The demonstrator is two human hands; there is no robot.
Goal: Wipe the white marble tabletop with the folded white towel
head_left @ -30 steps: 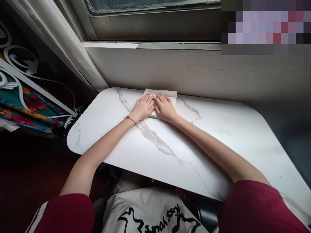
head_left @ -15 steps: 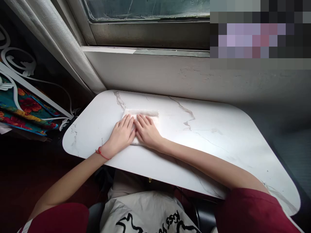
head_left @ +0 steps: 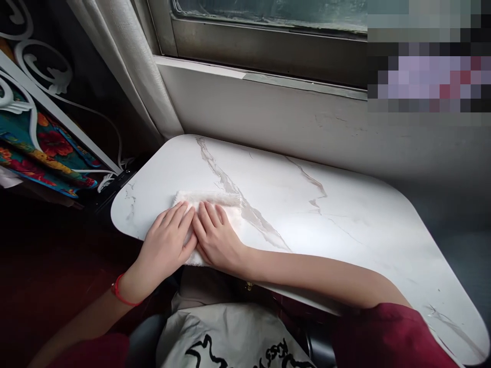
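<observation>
A white fluffy cloth (head_left: 209,197) lies flat on the white marble-patterned table (head_left: 345,220), reaching its front edge. My left hand (head_left: 166,237), with a red cord round its wrist, rests on the cloth's left part, palm down with fingers stretched out. Beside it my right hand (head_left: 217,235) presses flat on the middle of the cloth, fingers extended. The two hands touch or nearly touch at the thumbs. Much of the cloth is hidden under them.
A wall with a window sill (head_left: 268,82) runs along the table's back. A light curtain (head_left: 134,66) hangs at the left rear corner. White scrolled metalwork (head_left: 46,66) and flowered fabric (head_left: 53,143) stand at the left. My lap is below the front edge.
Both hands have slid the cloth toward me and slightly left, from mid-table to the front edge. The view has also turned a little, shifting the window rightward.
</observation>
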